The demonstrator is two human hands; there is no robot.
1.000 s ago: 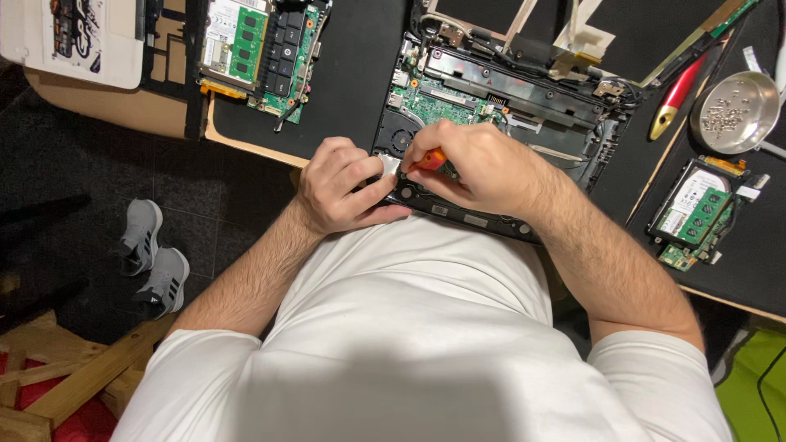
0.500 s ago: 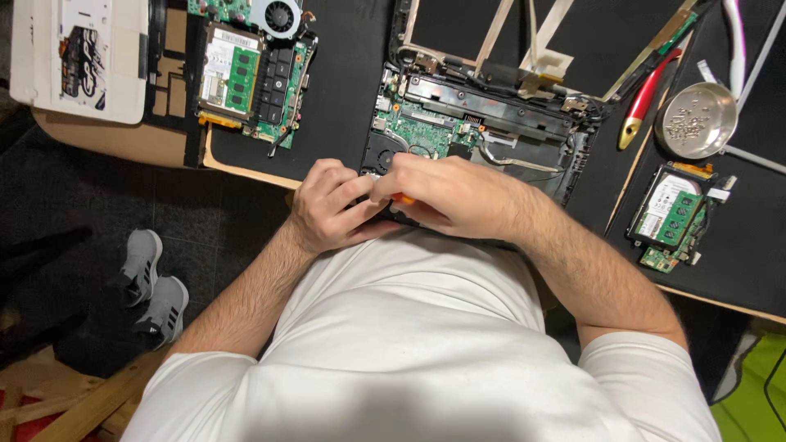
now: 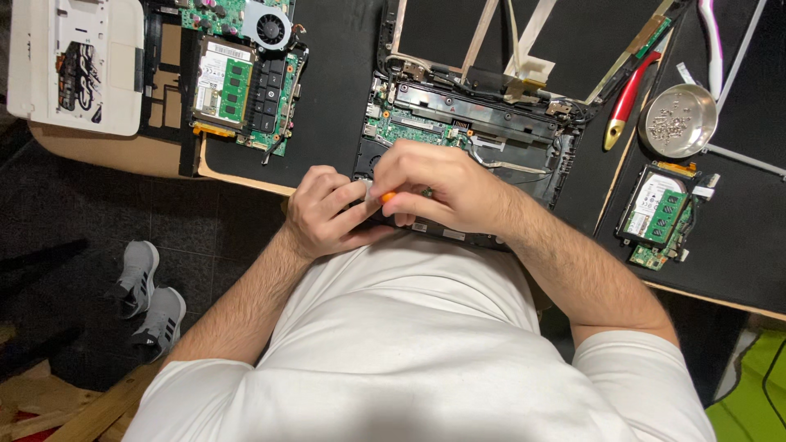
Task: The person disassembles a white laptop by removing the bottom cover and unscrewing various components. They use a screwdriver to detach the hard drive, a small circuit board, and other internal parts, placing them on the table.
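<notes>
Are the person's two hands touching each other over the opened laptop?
Touching. The head view shows the left hand fingers pressed against the right hand around an orange-tipped tool, no gap.

Electronics repair workshop: opened laptop chassis beneath the hands, bare circuit boards left of them, metal screw dish and red-handled tool to the right

Shiny metal dish, matt black mat, glossy red plastic handle
</notes>
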